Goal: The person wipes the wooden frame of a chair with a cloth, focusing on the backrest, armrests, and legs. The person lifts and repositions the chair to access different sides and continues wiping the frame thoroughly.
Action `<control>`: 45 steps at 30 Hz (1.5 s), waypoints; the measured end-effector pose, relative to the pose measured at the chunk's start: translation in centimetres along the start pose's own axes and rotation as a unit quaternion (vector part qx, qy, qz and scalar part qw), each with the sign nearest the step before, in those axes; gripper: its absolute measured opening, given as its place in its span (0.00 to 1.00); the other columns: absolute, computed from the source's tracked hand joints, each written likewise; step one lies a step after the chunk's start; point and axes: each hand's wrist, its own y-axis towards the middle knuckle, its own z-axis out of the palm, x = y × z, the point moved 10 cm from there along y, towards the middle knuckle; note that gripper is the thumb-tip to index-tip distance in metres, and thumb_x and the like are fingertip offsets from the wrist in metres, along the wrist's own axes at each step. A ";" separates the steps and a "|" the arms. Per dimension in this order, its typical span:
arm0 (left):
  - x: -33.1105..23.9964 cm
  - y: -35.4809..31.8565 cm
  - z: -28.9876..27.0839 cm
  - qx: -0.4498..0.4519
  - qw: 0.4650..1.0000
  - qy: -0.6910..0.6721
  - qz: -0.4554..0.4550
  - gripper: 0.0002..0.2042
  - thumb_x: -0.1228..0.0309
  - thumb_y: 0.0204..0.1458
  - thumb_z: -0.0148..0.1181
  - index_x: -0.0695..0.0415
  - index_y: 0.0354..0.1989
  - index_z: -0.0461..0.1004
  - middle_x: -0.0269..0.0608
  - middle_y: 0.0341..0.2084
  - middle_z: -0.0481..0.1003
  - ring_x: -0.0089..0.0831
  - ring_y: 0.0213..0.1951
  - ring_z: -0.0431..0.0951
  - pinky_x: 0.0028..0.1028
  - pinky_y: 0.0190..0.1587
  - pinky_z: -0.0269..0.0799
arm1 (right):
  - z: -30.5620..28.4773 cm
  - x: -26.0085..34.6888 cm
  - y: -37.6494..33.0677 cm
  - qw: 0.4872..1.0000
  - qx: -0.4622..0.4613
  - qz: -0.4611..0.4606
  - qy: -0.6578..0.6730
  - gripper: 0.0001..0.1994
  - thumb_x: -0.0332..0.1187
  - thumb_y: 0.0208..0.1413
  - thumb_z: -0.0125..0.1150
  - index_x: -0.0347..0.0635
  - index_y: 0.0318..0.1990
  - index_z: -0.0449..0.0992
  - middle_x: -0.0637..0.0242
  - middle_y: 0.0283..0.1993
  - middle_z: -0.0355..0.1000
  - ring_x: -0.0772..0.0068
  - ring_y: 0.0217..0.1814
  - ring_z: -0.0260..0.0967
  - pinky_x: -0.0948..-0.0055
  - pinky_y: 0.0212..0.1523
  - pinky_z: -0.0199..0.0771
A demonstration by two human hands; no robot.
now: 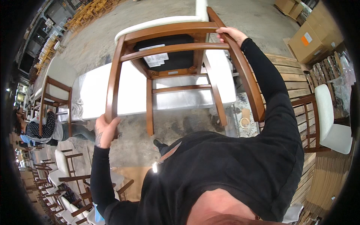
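A brown wooden chair [170, 27] with a white padded seat is tipped in front of me, its underside and legs turned toward me. White labels [153, 56] show on the black cloth beneath the seat. My left hand [107, 129] is closed around the lower end of the chair's left leg. Up at the far right corner, where the side leg meets the seat rail, my right hand [233, 36] grips the frame. Behind the chair's legs lies a bench with a white, glossy top [97, 90]; whether the chair touches it I cannot tell.
Another white-padded chair [328, 123] stands at right by a slatted wooden pallet [287, 75]. Cardboard boxes [315, 35] fill the far right. A roll of tape [244, 122] lies near the bench. At left are a chair [60, 82], a person in dotted clothing [45, 129] and several more chairs.
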 end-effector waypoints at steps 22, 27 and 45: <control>-5.2 -0.7 6.0 0.070 0.992 -0.098 -0.032 0.11 0.71 0.50 0.65 0.65 0.36 0.72 0.38 0.19 0.72 0.25 0.15 0.71 0.28 0.17 0.67 | -7.4 -1.7 -4.1 0.998 -0.062 -0.009 0.011 0.15 0.36 0.59 0.62 0.35 0.46 0.69 0.64 0.32 0.71 0.75 0.26 0.70 0.71 0.29 0.74; -4.2 -2.1 6.2 0.062 0.985 -0.116 -0.112 0.12 0.70 0.51 0.65 0.65 0.37 0.72 0.36 0.21 0.72 0.23 0.15 0.71 0.27 0.17 0.66 | -7.3 -1.9 -2.3 0.999 -0.034 0.006 -0.022 0.15 0.38 0.60 0.61 0.36 0.45 0.70 0.65 0.33 0.71 0.73 0.27 0.71 0.72 0.31 0.75; 10.2 -7.2 7.7 0.422 0.842 -0.326 0.078 0.18 0.58 0.65 0.56 0.63 0.49 0.75 0.37 0.29 0.77 0.20 0.28 0.78 0.26 0.31 0.77 | 10.2 5.1 -6.8 0.904 -0.251 -0.148 -0.312 0.26 0.38 0.64 0.61 0.37 0.66 0.67 0.57 0.54 0.74 0.70 0.53 0.73 0.71 0.54 0.72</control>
